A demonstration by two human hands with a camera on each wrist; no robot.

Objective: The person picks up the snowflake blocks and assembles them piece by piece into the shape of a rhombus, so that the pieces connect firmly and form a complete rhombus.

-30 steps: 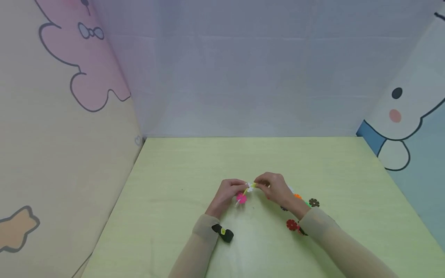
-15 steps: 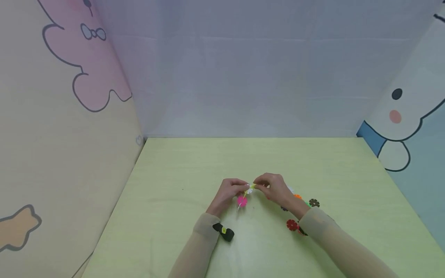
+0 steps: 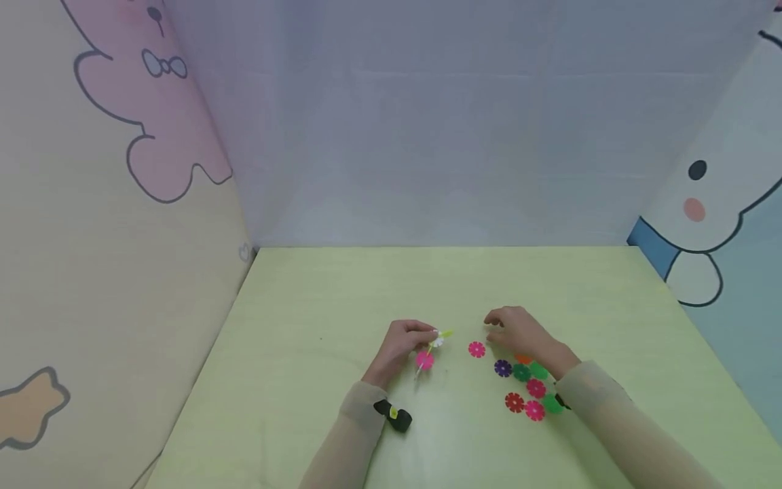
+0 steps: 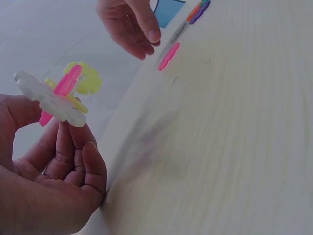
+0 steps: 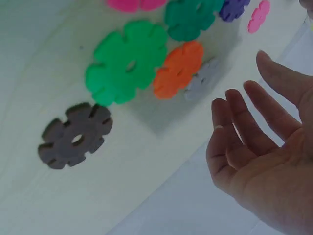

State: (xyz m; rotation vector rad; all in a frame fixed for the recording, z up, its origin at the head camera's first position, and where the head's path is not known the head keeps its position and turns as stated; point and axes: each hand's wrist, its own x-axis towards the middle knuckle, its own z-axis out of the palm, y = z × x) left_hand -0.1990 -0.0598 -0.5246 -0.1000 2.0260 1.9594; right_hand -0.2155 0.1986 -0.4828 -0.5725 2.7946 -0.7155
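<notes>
My left hand (image 3: 400,346) pinches a small cluster of interlocked plastic snowflake discs, held above the table. In the left wrist view, a white disc (image 4: 36,93), a pink disc (image 4: 68,81) and a yellow disc (image 4: 89,79) slot into one another at angles. My right hand (image 3: 525,333) hovers with fingers loosely bent and nothing between them. Close to its fingertips on the table lies a loose pink disc (image 3: 476,349). Beneath that hand, the right wrist view shows an orange disc (image 5: 178,70) and a pale grey-white disc (image 5: 202,79).
Several loose discs spread over the right of the table (image 3: 293,407), among them a purple disc (image 3: 503,368), a dark red disc (image 3: 514,402) and a bright green disc (image 5: 128,63). A brown disc (image 5: 76,137) lies apart. A pale curtain (image 3: 427,136) backs the table.
My right hand has let go of the yellow disc and moved right, over the loose discs. The yellow disc stays on the cluster in my left hand, which has barely moved.
</notes>
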